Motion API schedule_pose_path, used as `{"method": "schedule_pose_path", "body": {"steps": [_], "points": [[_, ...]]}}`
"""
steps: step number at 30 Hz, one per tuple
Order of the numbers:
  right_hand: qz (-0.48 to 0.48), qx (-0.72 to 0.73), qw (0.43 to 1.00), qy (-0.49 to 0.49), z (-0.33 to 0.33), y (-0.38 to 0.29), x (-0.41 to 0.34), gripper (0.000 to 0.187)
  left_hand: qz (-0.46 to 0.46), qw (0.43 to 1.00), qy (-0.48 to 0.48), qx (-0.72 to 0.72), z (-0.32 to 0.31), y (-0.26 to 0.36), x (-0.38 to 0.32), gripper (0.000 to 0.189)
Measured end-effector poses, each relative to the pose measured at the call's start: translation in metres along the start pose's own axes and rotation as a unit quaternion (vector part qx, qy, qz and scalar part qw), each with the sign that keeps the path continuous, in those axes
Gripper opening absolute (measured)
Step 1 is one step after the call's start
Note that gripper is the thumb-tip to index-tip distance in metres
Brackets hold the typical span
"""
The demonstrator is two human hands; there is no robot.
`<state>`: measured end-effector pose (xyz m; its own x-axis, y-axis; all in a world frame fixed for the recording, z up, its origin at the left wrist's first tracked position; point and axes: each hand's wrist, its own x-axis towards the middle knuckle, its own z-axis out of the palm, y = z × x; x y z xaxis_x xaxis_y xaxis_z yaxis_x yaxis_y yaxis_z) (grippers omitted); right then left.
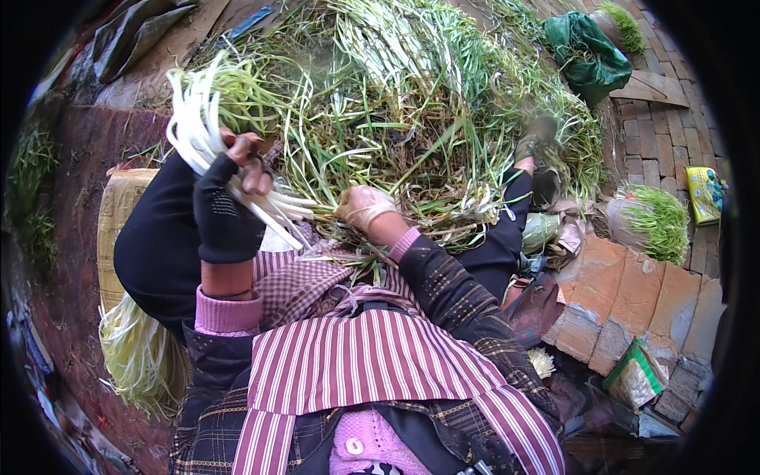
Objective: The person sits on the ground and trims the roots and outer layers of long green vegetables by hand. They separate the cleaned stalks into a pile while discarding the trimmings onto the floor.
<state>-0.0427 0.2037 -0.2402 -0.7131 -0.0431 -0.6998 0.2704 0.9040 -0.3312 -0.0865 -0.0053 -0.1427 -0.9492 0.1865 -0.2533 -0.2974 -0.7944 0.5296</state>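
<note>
My left hand (pixel 233 199), in a black fingerless glove, grips a bunch of long white-stemmed greens (pixel 195 127) that look like blanched chives or garlic shoots. The bunch curves over the hand, its yellow-green leaves (pixel 246 98) hanging on the far side. Its pale stem ends (pixel 291 205) point right, towards my right hand. That right hand (pixel 369 208) wears a thin whitish glove, and its curled fingers pinch brownish stalk ends (pixel 325 214). Loose leaves and roots (pixel 368 261) lie below it, on the checked cloth (pixel 297 297) across my lap.
A heap of loose green stalks (pixel 409 53) and dry trimmings (pixel 409 142) spreads before me. Left stand a tan cardboard box (pixel 122 237) and a pale bundle of greens (pixel 139 356). Right are a wrapped green bundle (pixel 653 222), flattened cardboard (pixel 617 291) and a green plastic bag (pixel 585 56).
</note>
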Motion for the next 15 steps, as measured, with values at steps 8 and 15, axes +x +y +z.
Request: {"method": "schedule_pose_path", "body": {"steps": [8, 15], "points": [[-0.091, -0.024, 0.993, -0.074, -0.017, 0.047, -0.052, 0.035, -0.033, 0.999, 0.012, 0.024, -0.002, -0.011, 0.000, 0.013], [0.004, -0.003, 0.999, 0.044, 0.010, 0.008, -0.013, 0.035, -0.049, 0.990, 0.042, 0.128, 0.006, -0.027, -0.002, 0.013]]}}
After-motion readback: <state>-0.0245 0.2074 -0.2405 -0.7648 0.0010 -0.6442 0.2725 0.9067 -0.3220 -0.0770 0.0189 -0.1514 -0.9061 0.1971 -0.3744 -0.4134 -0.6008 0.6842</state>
